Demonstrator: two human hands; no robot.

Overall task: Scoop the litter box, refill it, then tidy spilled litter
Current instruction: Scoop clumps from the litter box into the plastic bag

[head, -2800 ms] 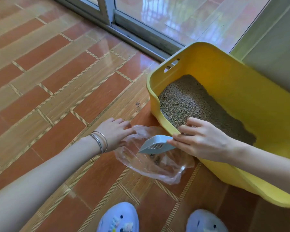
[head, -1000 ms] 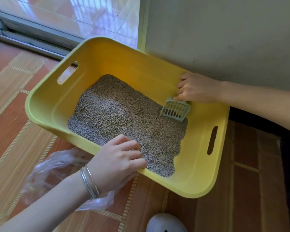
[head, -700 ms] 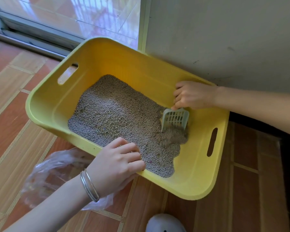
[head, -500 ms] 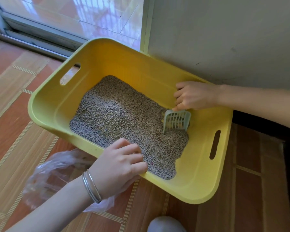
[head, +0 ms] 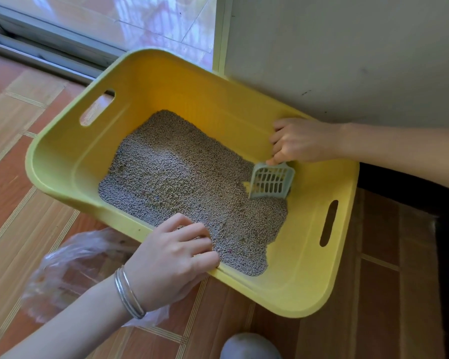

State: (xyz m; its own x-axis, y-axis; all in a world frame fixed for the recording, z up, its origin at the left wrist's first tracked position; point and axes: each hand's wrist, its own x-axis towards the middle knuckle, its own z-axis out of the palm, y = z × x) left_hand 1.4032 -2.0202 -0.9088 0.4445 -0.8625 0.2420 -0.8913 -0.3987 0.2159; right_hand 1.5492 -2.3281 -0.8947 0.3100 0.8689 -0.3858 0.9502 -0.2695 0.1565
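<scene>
A yellow litter box (head: pixel 309 270) sits on the tiled floor against a grey wall, tilted up at its near edge. Grey litter (head: pixel 182 177) covers most of its bottom. My right hand (head: pixel 300 141) holds the handle of a pale blue slotted scoop (head: pixel 272 181), whose blade stands steeply with its front edge in the litter at the right side; yellow box floor shows just left of it. My left hand (head: pixel 170 257), with silver bangles on the wrist, grips the box's near rim. A clear plastic bag (head: pixel 68 270) lies on the floor under my left wrist.
A sliding glass door and its metal track (head: pixel 49 47) run along the back left. The grey wall (head: pixel 347 47) stands directly behind the box. A pale shoe toe (head: pixel 249 345) shows at the bottom edge. Red and tan floor tiles (head: pixel 18 156) lie to the left.
My right hand has carried the scoop from the plastic bag into the box and pushed it into the litter at the right side. My left hand moved from the bag to the box's near rim.
</scene>
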